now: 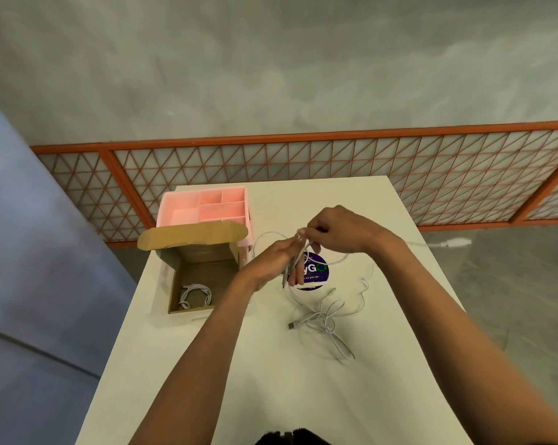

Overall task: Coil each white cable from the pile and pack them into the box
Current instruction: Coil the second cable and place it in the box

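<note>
Both your arms are reaching forward over the white table (pixel 271 380), hands meeting above its middle. Your left hand (pixel 273 261) is lying palm-in, fingers extended along a bundle of white cable loops (pixel 298 258) and gripping them where they hang down. Your right hand (pixel 334 231) is arching over from the right, wrist bent, fingertips pinching the top of the same cable just beside your left fingertips. One wide loop is bowing out to the left behind the hands; another strand is trailing right under your right wrist.

Under the hands a round purple sticker (pixel 316 273) is showing partly: "GO" in large letters, and small text below reading "as you go"; the rest is being covered.

The loose pile of cables (pixel 329 319) is lying on the table nearer you, one USB plug pointing left. The cardboard box (pixel 204 261), flap open, is sitting at the left with one coiled cable (pixel 194 295) inside. A pink divided organizer (pixel 207 205) is standing just behind it.
</note>
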